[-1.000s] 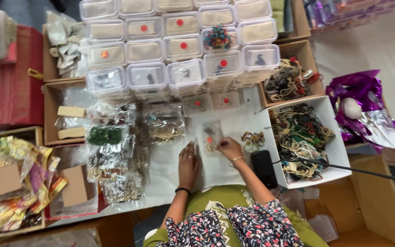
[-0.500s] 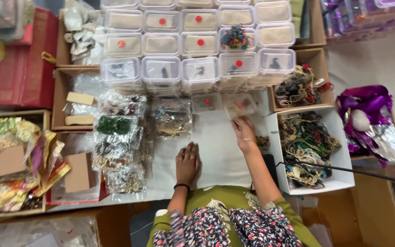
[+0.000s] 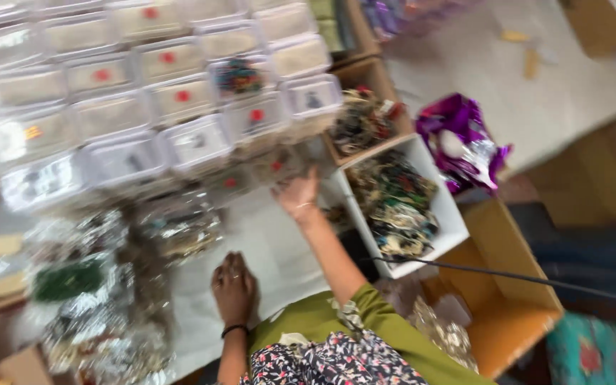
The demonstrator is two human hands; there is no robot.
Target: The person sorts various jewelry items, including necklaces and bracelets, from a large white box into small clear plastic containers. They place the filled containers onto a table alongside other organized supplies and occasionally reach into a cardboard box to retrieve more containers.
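Far to my left lies a heap of clear plastic packets (image 3: 101,285), one of them filled with green beads (image 3: 67,279), crowding the edge of the white work surface (image 3: 265,249). Above them, rows of clear lidded plastic boxes (image 3: 144,107) run across the back, many marked with a red dot, one holding a mix of coloured beads (image 3: 239,76). My left hand (image 3: 234,286) rests palm down on the white surface, fingers loosely spread and holding nothing, a dark band around the wrist and rings on two fingers. Just beyond it a crumpled clear packet with brownish pieces (image 3: 180,228) sits near the boxes. My right hand (image 3: 296,195) is stretched forward, well apart from the left, its arm coming out of a green sleeve (image 3: 365,314); it is at the front row of the clear boxes, at a small flat box with a red dot (image 3: 276,164). The picture is blurred here, so I cannot tell whether my fingers are closed on that box or only touching it. Just to the right of that hand stands a white open tray (image 3: 458,232) heaped with tangled bead strings in green, cream and dark colours, and behind it a brown cardboard box (image 3: 376,71) with more tangled jewellery. A thin black cable (image 3: 507,276) crosses in front of the white tray. Further right a shiny purple foil bag (image 3: 465,142) lies on the pale floor, and below it an orange-brown box (image 3: 515,314) stands open.
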